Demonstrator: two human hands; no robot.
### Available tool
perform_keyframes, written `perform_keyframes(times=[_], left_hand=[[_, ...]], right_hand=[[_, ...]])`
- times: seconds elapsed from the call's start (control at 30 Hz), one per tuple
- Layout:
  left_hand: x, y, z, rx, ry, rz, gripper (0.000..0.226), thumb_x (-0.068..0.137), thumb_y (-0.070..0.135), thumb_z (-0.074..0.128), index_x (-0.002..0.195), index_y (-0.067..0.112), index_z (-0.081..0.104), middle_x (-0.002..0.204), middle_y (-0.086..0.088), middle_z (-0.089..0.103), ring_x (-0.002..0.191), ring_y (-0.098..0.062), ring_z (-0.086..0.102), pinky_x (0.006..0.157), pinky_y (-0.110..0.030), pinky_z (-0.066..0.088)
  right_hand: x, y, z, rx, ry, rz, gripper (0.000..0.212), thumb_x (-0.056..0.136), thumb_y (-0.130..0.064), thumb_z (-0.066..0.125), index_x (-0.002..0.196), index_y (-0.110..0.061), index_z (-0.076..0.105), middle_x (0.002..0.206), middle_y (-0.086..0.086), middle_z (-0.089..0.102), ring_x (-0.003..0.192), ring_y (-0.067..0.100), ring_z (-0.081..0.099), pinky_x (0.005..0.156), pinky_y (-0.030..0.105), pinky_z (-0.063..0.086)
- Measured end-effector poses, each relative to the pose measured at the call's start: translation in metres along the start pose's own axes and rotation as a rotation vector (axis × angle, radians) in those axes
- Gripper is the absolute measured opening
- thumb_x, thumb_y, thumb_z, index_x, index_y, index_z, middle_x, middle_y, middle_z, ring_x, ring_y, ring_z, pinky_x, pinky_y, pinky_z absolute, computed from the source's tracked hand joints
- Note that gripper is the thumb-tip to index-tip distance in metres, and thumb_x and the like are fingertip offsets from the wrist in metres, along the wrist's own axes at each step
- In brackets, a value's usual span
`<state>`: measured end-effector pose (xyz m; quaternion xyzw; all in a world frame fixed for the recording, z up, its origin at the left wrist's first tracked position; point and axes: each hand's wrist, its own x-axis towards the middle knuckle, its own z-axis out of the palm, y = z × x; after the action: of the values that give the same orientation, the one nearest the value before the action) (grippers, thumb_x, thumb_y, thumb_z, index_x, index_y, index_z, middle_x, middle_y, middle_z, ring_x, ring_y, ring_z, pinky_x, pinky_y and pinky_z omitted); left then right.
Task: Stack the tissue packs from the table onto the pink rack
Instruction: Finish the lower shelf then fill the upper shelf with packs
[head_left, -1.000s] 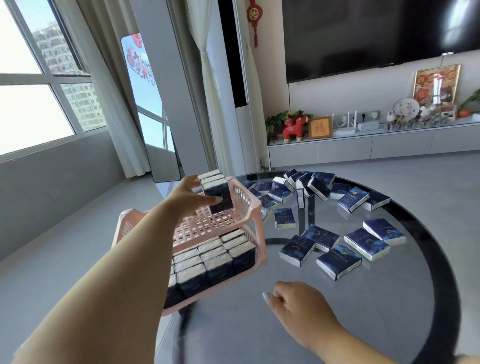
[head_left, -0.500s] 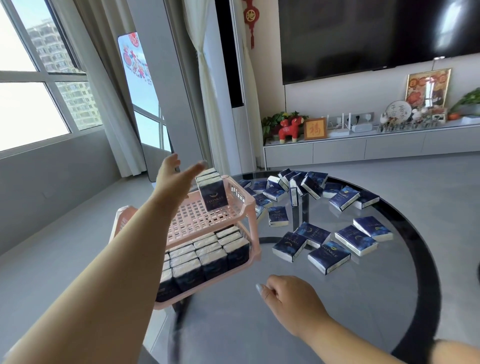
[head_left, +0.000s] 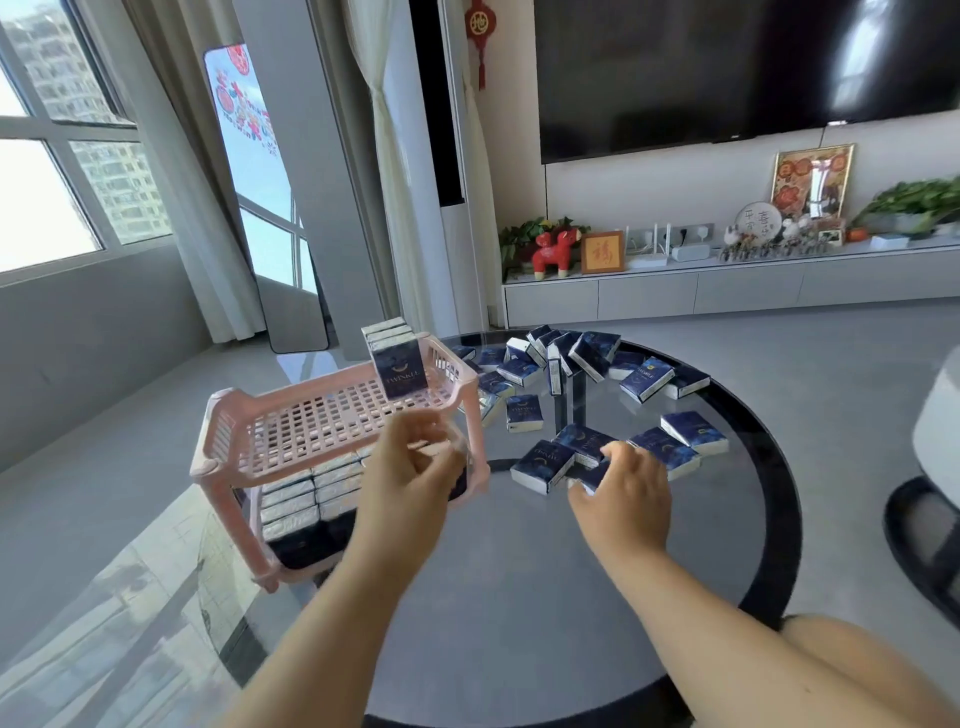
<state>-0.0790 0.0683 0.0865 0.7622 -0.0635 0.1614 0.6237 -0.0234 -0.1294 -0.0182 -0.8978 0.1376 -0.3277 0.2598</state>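
Head view, lower centre: left hand (head_left: 410, 478) hovering loosely curled, gripping nothing, before the rack (head_left: 332, 415); right hand (head_left: 621, 486) closing fingers on a pack (head_left: 587, 475) on the table (head_left: 519, 597). Filling the lower shelf, apparently done; starting the upper with one short row (head_left: 397, 364). Leaving many loose packs (head_left: 571, 358) waiting at frame centre.

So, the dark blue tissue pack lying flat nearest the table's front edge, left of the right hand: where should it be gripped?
Probably across its two long side edges, from above. The dark blue tissue pack lies flat on the round glass table, broad face up, white edge facing the camera, near side unobstructed, so the right hand can pinch it there.
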Motion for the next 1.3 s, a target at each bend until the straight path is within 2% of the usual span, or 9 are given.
perform_keyframes(times=[0.1, 0.23, 0.37, 0.5, 0.6, 0.7, 0.8, 1.03, 1.3], left_hand=[[-0.030, -0.039, 0.010, 0.008, -0.039, -0.148, 0.021, 0.085, 0.017, 0.070, 0.100, 0.027, 0.059, 0.091, 0.001, 0.063, 0.069, -0.015, 0.056, 0.060, -0.036, 0.046], [-0.050, -0.068, 0.018, -0.038, -0.056, -0.355, 0.017, 0.092, 0.011, 0.062, 0.108, 0.016, 0.059, 0.089, -0.006, 0.062, 0.066, -0.014, 0.059, 0.056, -0.031, 0.049], [-0.051, -0.076, 0.018, -0.090, -0.060, -0.470, 0.015, 0.096, 0.019, 0.057, 0.104, 0.009, 0.064, 0.075, -0.014, 0.063, 0.049, -0.015, 0.049, 0.050, -0.029, 0.042], [-0.047, -0.074, 0.010, -0.216, -0.126, -0.512, 0.019, 0.096, 0.025, 0.059, 0.101, 0.009, 0.068, 0.050, -0.001, 0.050, 0.042, -0.014, 0.037, 0.046, -0.024, 0.029], [-0.045, -0.077, 0.007, -0.245, -0.133, -0.503, 0.019, 0.091, 0.016, 0.066, 0.110, 0.019, 0.067, 0.081, -0.006, 0.074, 0.068, -0.023, 0.062, 0.063, -0.032, 0.037], [-0.043, -0.084, 0.005, -0.267, -0.029, -0.457, 0.027, 0.090, 0.014, 0.067, 0.115, 0.024, 0.062, 0.090, -0.010, 0.075, 0.081, -0.028, 0.067, 0.067, -0.036, 0.039], [-0.041, -0.084, 0.004, -0.331, 0.042, -0.408, 0.031, 0.092, 0.010, 0.064, 0.115, 0.030, 0.058, 0.086, -0.011, 0.069, 0.056, -0.009, 0.059, 0.048, -0.023, 0.035], [-0.043, -0.086, 0.005, -0.260, 0.014, -0.314, 0.026, 0.092, 0.007, 0.063, 0.105, 0.030, 0.062, 0.089, -0.011, 0.067, 0.048, -0.002, 0.052, 0.043, -0.020, 0.035], [-0.039, -0.097, 0.007, -0.214, 0.069, -0.276, 0.029, 0.093, 0.012, 0.063, 0.114, 0.031, 0.057, 0.098, -0.005, 0.065, 0.058, -0.007, 0.060, 0.047, -0.020, 0.040]], right_hand=[[0.009, 0.015, 0.002, -0.162, -0.157, 0.114, 0.066, 0.071, -0.044, 0.074, 0.121, -0.007, 0.050, 0.121, 0.015, 0.054, 0.114, 0.034, 0.045, 0.090, 0.041, 0.041], [0.004, 0.015, -0.001, -0.235, -0.311, 0.122, 0.060, 0.076, -0.053, 0.065, 0.121, -0.017, 0.048, 0.123, 0.007, 0.054, 0.118, 0.027, 0.046, 0.092, 0.036, 0.039], [-0.023, -0.010, -0.024, 0.190, -0.376, 0.079, 0.058, 0.063, -0.055, 0.074, 0.108, -0.025, 0.053, 0.105, -0.009, 0.060, 0.099, 0.015, 0.055, 0.081, 0.026, 0.042], [-0.056, -0.036, -0.048, 0.436, -0.726, -0.264, 0.069, 0.061, -0.057, 0.074, 0.120, -0.040, 0.042, 0.112, -0.032, 0.047, 0.102, -0.014, 0.046, 0.089, 0.010, 0.039], [-0.052, -0.035, -0.045, 0.476, -0.884, -0.316, 0.060, 0.072, -0.058, 0.065, 0.124, -0.042, 0.042, 0.118, -0.037, 0.040, 0.108, -0.023, 0.036, 0.091, 0.006, 0.031], [-0.030, -0.029, -0.027, 0.553, -0.705, -0.202, 0.049, 0.080, -0.062, 0.042, 0.118, -0.033, 0.052, 0.127, -0.016, 0.049, 0.121, -0.002, 0.041, 0.102, 0.022, 0.033], [0.007, -0.022, -0.003, 0.237, -0.472, -0.224, 0.037, 0.089, -0.037, 0.053, 0.118, -0.015, 0.055, 0.123, 0.001, 0.053, 0.119, 0.020, 0.045, 0.099, 0.027, 0.033], [0.038, -0.027, 0.032, -0.380, -0.704, -0.302, 0.065, 0.087, -0.057, 0.046, 0.145, -0.038, 0.024, 0.146, 0.008, 0.028, 0.132, 0.029, 0.022, 0.104, 0.040, 0.027], [0.002, -0.029, 0.018, -0.217, -0.610, -0.293, 0.045, 0.082, -0.050, 0.057, 0.124, -0.037, 0.047, 0.120, 0.005, 0.040, 0.117, 0.029, 0.034, 0.099, 0.035, 0.032]])
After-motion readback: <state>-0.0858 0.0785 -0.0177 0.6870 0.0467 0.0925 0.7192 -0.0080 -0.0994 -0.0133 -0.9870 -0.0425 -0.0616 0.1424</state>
